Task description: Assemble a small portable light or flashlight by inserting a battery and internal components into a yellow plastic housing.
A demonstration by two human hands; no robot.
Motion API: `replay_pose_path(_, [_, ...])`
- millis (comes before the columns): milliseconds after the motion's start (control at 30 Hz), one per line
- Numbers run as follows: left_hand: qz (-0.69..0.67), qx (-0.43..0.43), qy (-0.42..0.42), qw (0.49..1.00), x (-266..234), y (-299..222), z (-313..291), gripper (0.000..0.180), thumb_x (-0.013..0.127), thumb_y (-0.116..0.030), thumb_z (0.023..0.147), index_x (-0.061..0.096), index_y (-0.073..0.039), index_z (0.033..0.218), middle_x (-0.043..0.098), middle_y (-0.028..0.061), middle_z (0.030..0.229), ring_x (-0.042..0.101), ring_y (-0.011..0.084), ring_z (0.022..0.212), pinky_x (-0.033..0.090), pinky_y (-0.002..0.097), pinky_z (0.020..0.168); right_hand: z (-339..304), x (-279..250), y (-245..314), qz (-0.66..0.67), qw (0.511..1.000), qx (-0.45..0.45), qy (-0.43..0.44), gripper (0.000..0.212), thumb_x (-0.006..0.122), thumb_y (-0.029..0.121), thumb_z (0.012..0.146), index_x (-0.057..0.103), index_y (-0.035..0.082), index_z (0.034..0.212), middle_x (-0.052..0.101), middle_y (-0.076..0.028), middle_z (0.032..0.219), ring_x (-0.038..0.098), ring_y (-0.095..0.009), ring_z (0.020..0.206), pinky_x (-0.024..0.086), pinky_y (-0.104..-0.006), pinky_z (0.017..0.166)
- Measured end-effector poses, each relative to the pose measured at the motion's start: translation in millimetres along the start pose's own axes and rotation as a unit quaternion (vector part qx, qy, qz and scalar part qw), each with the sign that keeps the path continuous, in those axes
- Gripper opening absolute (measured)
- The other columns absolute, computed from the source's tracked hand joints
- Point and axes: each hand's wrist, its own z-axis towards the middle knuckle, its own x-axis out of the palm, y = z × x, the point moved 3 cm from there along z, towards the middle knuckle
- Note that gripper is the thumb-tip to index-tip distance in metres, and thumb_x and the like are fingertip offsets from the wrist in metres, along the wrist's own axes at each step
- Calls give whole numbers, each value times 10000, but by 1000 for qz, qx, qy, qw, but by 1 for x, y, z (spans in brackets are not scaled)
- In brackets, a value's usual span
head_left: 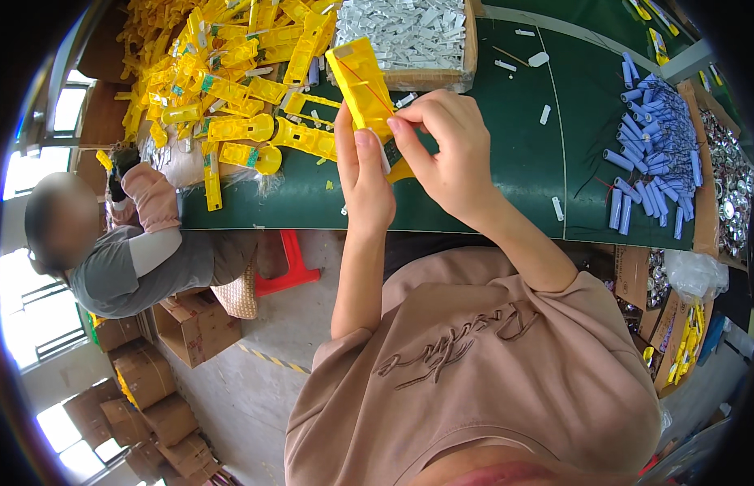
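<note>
My left hand (366, 186) grips a yellow plastic casing (360, 74) from below and tilts it up over the green table. Inside the casing's open tray runs a thin red wire (377, 92). At the casing's lower right corner, my right hand (451, 150) has thumb and forefinger pinched together by the wire's end. Whether the wire itself is between those fingertips is too small to tell. A small white piece (385, 159) shows between my hands, partly hidden by the left thumb.
Yellow casings (231, 89) lie heaped at the left. Behind my hands stands a carton of small white plastic parts (403, 36). Blue wired cylinders (652, 150) pile up at the right, beside a box of shiny metal parts (729, 194). A co-worker (134, 251) sits at the left.
</note>
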Motion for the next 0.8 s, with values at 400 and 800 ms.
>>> replay_pose_path(400, [-75,14,-21,997,13,-8,25,381,407,-102,881,286,-22,1233,550,108,912,528,136,808,438,255,717,-4,11,-3,-51,997,-55,-28,153,633,75,671,510,62,760,521,-45,745,503,-216,675,364,-333,631])
replay_pose_path(800, [-8,15,-45,999,-15,13,42,353,389,-31,838,308,-25,1182,552,141,924,542,161,783,473,276,709,5,16,-29,-43,993,-69,83,85,600,71,700,525,72,740,527,-39,728,515,-204,683,360,-333,675])
